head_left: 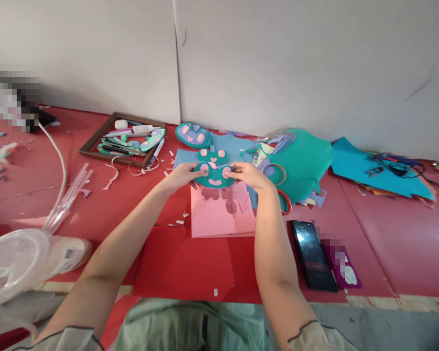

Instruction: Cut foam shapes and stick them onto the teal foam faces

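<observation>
Between my two hands is a teal paper cutout (215, 176) with pink round shapes and a pink curved piece on it. My left hand (183, 175) pinches its left end, and my right hand (248, 174) pinches its right end. The cutout is raised over a pink paper sheet (219, 219) that has holes cut in it. Just behind it lies a smaller teal cutout (211, 155) with similar pink pieces. Farther back, by the wall, rests a teal and lilac cutout (193, 135) with pink shapes.
A brown tray (91, 141) holds pens and tools at the left. Teal sheets (302, 161), a tape roll (278, 173) and scissors with red handles (286, 202) lie right of my hands. A phone (312, 253) is nearer me; a clear plastic cup (64, 253) lies left.
</observation>
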Demonstrator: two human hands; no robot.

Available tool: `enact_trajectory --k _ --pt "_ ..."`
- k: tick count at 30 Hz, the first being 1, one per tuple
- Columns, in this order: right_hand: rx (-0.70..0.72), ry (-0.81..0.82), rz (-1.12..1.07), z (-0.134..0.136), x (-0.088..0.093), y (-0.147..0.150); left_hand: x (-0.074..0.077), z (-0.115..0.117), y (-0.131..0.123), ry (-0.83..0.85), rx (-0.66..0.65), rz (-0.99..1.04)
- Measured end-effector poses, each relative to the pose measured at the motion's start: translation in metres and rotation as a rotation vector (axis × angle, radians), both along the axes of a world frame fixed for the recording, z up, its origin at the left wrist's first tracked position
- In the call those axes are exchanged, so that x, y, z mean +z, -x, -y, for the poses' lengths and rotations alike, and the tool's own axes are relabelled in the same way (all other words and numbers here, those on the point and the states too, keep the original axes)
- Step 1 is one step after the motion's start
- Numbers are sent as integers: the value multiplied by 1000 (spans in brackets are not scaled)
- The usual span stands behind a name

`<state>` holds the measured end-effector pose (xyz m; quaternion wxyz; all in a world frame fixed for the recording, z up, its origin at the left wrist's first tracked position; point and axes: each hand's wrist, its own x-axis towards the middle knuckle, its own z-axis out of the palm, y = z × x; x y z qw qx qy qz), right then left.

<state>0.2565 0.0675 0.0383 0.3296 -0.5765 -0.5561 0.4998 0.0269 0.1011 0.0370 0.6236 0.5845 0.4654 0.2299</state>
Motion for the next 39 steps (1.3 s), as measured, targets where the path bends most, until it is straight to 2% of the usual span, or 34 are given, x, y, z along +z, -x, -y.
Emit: enact_trajectory --k 9,13,22,31,39 --pt "40 -45 -32 1 -1 3 -6 -3 1 -77 -19 -17" --pt "21 -53 -39 0 0 5 -10 -4 0 -132 31 -32" --pt "91 -62 0 2 3 3 -5 -4 1 -72 25 -4" --pt "98 -59 42 1 -1 1 -6 -3 1 -249 0 -113" --pt "109 -62 91 1 -1 -1 -10 -4 1 -286 5 -152"
